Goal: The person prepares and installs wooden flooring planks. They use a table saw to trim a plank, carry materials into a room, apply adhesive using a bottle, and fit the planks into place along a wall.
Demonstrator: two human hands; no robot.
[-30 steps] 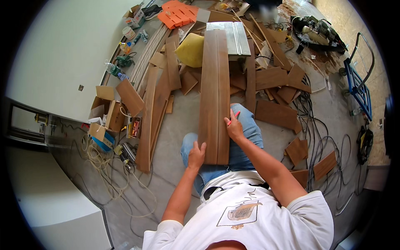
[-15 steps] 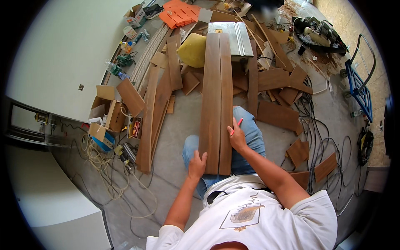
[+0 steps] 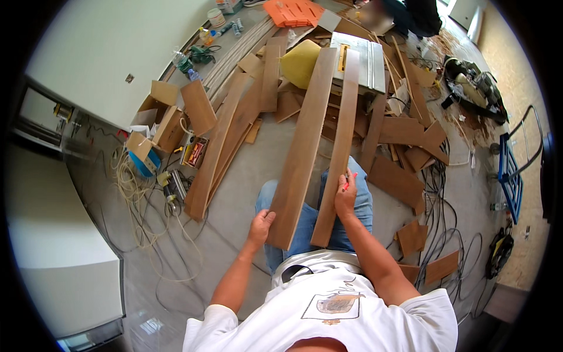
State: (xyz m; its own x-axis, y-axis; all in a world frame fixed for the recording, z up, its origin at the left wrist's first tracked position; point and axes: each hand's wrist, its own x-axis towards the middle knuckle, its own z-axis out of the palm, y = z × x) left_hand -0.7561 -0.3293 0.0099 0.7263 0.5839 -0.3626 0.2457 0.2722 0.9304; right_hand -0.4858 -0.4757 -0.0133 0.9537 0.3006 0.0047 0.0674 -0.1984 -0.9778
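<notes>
Two brown wooden floor planks lie lengthwise before me, a gap between them. My left hand [image 3: 260, 227] is closed on the near left edge of the wide plank [image 3: 305, 152]. In my right hand [image 3: 346, 196] is the narrow plank [image 3: 339, 146], gripped by its right side, together with a slim pink-red pen [image 3: 347, 186]. The planks' far ends reach the silver metal top of what looks like a table saw [image 3: 369, 64], with a yellow slotted insert [image 3: 343, 56]. Below the planks are my knees in blue jeans [image 3: 358, 217].
Plank offcuts [image 3: 402, 130] lie around the saw; long boards [image 3: 220, 146] rest at left. A yellow rounded object [image 3: 300, 63] stands beside the saw. Cables [image 3: 446, 217] and a pale hose [image 3: 138, 217] coil on the floor. A blue trolley [image 3: 511, 176] stands right; someone in dark clothes [image 3: 416, 17] is behind.
The two planks, side by side before, are now apart and slanted, the narrow one to the right. Both hands have closed round their planks. The view has shifted, and the person behind shows more.
</notes>
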